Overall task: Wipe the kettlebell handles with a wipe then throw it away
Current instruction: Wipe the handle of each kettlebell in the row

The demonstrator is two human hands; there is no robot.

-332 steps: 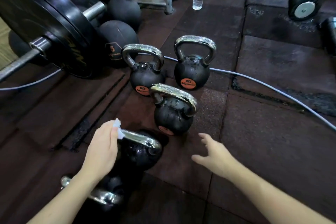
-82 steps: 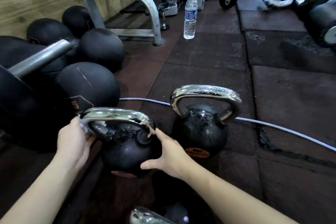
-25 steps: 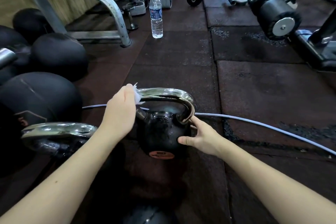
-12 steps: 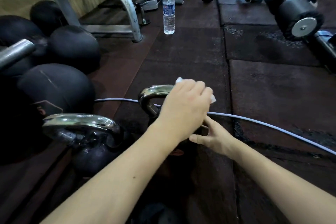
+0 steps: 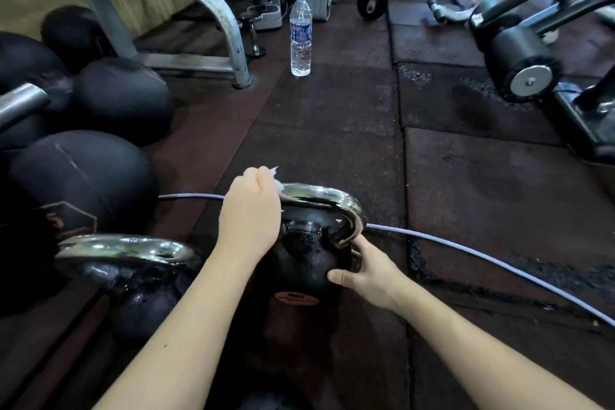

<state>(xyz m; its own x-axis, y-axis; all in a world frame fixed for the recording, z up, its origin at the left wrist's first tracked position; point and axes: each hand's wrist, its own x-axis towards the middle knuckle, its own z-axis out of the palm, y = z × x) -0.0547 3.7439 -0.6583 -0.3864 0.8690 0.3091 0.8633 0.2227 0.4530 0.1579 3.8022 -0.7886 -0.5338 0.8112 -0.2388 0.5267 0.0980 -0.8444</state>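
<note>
A black kettlebell (image 5: 307, 255) with a shiny chrome handle (image 5: 336, 201) stands on the rubber floor in the middle. My left hand (image 5: 249, 215) is closed around a white wipe (image 5: 276, 178) and presses it on the left end of that handle. My right hand (image 5: 367, 271) rests against the kettlebell's right side, thumb on the body and fingers at the handle's base. A second kettlebell (image 5: 133, 280) with a chrome handle (image 5: 123, 251) stands just to the left, untouched.
Black medicine balls (image 5: 83, 176) and a barbell end (image 5: 20, 106) crowd the left. A white cable (image 5: 482, 255) runs across the floor behind the kettlebell. A water bottle (image 5: 300, 35) stands farther back near a rack leg (image 5: 229, 33). A machine (image 5: 522, 53) occupies the right.
My left hand slid with the wipe from the handle's right part back to its left end. My right hand stays against the kettlebell's right side.
</note>
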